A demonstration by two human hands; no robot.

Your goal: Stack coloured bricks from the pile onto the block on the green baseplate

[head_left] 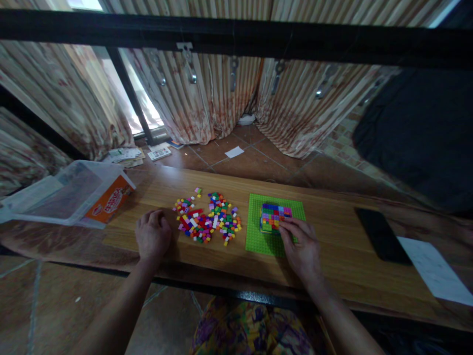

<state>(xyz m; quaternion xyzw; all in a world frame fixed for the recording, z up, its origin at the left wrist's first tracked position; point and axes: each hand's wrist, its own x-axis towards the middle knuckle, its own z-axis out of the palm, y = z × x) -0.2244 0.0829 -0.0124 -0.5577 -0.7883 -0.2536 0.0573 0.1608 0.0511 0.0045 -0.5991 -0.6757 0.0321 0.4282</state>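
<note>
My right hand (302, 242) reaches over a green studded baseplate (254, 239), thumb and fingers pinched at the right side of a multicoloured block of building bricks (271, 216). The small brick at its fingertips is mostly hidden. The block is several colours on top, with blue, purple, red, orange and green showing. My left hand (152, 234) rests on the table with its fingers curled in, left of a loose pile of small bricks (199, 224). Nothing shows in that hand.
A clear plastic box (70, 170) with an orange label stands at the left end of the wooden table (332, 227). To the right lie a black phone (382, 236) and a white paper sheet (434, 268). A dark metal bar (236, 34) crosses in front of striped curtains.
</note>
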